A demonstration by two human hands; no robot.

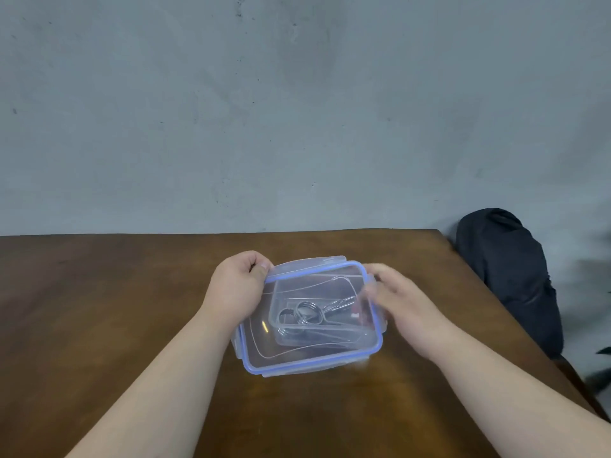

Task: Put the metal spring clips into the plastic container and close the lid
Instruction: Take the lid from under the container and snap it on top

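A clear plastic container (363,350) stands in the middle of the brown table. Its clear lid (297,358) with a blue rim seal lies on top of it. Through the lid I see metal spring clips (302,317) with round coils lying inside. My left hand (238,285) grips the lid's far left corner, thumb on top. My right hand (396,299) is blurred at the container's right side, its fingers on the lid's right edge near a side latch.
The wooden table (115,309) ends at a grey wall behind and at its right edge near a black bag (509,279). Bare table surface lies to the left and in front of the container.
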